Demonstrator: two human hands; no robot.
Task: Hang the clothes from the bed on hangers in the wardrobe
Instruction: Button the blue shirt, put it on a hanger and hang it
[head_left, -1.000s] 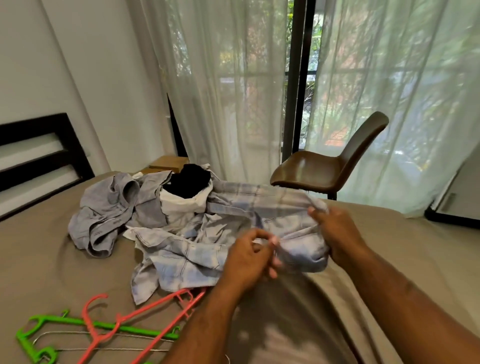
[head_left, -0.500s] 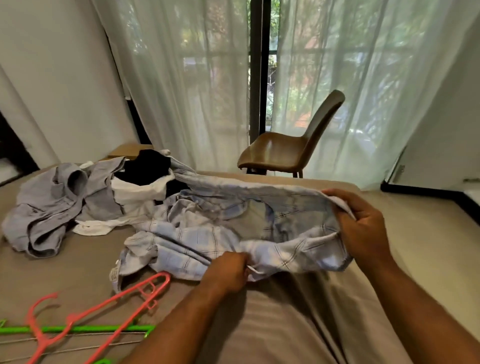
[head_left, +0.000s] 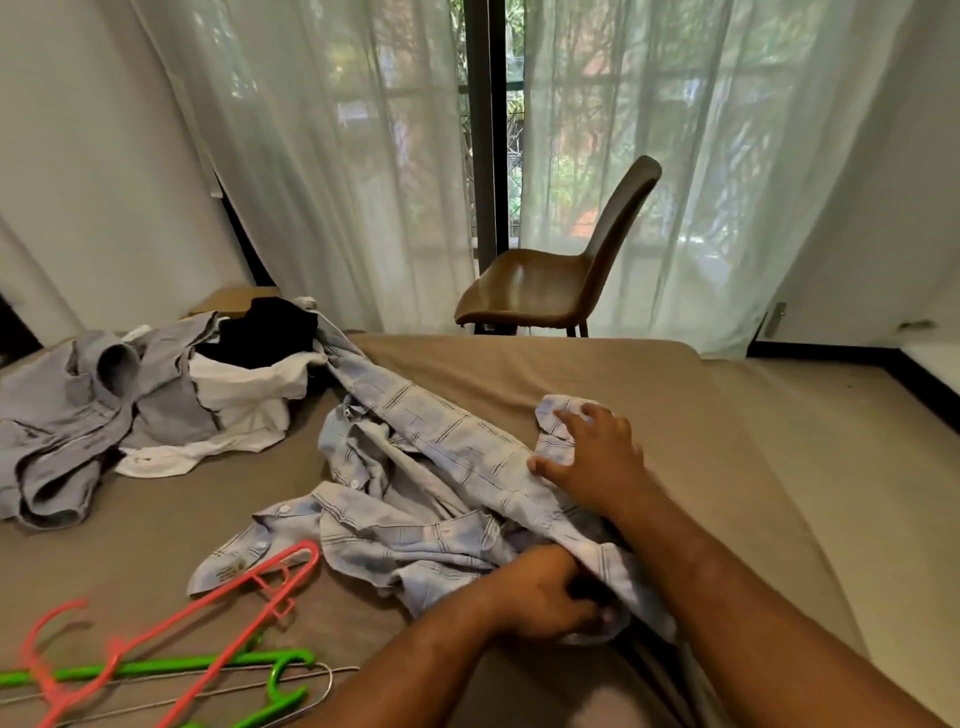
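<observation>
Fingers (head_left: 574, 610) of the left hand (head_left: 540, 592) were curled into the near edge of the pale blue checked cotton shirt (head_left: 415, 467), their tips lost in the fold, so the exact pinch could not be read. Half a second before, both hands had held that shirt bunched and raised between them. Now it lay let down along the tan-sheeted bed (head_left: 649, 395), drawn out in a long band towards the pile.

To the near left, the pink plastic hanger (head_left: 208, 601) crossed the green plastic hanger (head_left: 171, 666), with its tip just beside the shirt's buttoned front.

Farther out, the right hand (head_left: 592, 462) had let go its grasp and rested flat on the cloth, fingers (head_left: 569, 420) spread and pressing one end of the shirt to the sheet.

Beyond lay the rest of the work: a crumpled grey shirt (head_left: 67, 415), a white garment (head_left: 244, 395) and a black garment (head_left: 265, 327), heaped together. Past the bed stood a brown moulded chair (head_left: 545, 291) before sheer white curtains (head_left: 311, 156).

The change suggests the shirt was being laid out and smoothed ready for a hanger. No garment was hung yet, and the wardrobe was out of view, so the task looked to be in its early part.
</observation>
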